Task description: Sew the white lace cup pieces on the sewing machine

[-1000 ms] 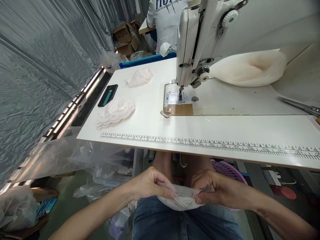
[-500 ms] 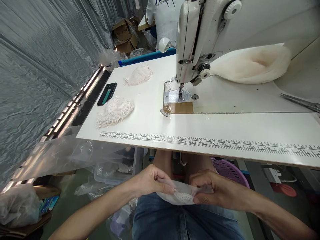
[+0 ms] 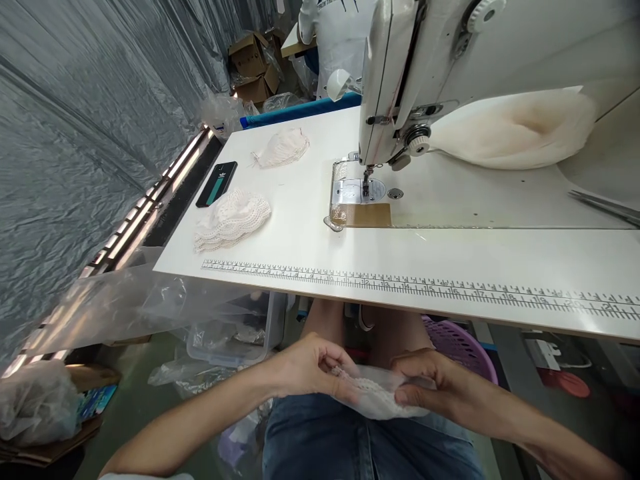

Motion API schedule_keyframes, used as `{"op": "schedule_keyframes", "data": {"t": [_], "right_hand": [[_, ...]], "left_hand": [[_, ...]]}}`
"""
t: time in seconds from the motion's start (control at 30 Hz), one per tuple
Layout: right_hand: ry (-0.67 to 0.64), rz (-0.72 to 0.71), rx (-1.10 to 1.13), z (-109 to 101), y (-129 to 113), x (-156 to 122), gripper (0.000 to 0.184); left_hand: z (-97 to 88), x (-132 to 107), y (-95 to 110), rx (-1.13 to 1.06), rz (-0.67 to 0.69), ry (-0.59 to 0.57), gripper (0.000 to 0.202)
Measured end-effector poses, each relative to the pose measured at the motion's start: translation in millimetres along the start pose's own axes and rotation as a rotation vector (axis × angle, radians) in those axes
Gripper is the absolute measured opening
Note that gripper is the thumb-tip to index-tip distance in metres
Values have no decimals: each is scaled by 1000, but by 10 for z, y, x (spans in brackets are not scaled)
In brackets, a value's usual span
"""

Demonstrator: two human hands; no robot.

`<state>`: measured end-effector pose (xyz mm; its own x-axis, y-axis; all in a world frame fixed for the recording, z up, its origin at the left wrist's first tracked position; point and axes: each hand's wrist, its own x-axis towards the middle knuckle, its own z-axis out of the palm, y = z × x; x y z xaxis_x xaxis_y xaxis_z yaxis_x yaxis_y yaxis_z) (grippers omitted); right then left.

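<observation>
Above my lap, a small piece of sheer white fabric point(image 3: 383, 395) with a lacy edge is stretched between my hands. My left hand point(image 3: 325, 373) pinches its left end between thumb and fingers. At the other end, my right hand point(image 3: 425, 381) grips the cloth, thumb on top. Both hands are below the front edge of the white sewing table point(image 3: 300, 243). On that table, a stack of white lace pieces point(image 3: 233, 219) lies at the left, and another lace piece point(image 3: 283, 147) lies farther back.
A sewing machine point(image 3: 395, 87) stands on the table, with pale cloth point(image 3: 520, 130) behind its needle and scissors point(image 3: 605, 207) at right. A phone point(image 3: 217, 184) lies near the left edge. Below are a purple basket point(image 3: 463, 347) and a clear plastic bin point(image 3: 225, 340). Someone in white point(image 3: 345, 47) is beyond.
My left hand has gathered more of the fabric, and its lacy edge now shows near the fingers. My right hand has shifted slightly right. The view has moved a little.
</observation>
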<state>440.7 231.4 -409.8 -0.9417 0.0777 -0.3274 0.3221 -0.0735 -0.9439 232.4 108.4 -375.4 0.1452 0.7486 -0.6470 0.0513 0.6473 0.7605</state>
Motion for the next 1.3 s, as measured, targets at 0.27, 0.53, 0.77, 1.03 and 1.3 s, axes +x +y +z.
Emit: {"op": "schedule_keyframes", "data": {"t": [0.27,0.53,0.77,1.03,1.3], "right_hand": [[39,-1,-106,42,-30,-46,28],[51,-18,-95,93,-26,11,23],[56,-33,-65,111,-28,43,30],[34,1,-28,125,-37,37,33],[127,71,4,150,75,-17,36]], "left_hand": [[101,22,41,45,32,28,34],[81,25,-4,63,72,52,28],[94,34,25,10,53,22,28],[83,43,-17,-47,44,1,30],[75,10,28,-34,76,58,28]]}}
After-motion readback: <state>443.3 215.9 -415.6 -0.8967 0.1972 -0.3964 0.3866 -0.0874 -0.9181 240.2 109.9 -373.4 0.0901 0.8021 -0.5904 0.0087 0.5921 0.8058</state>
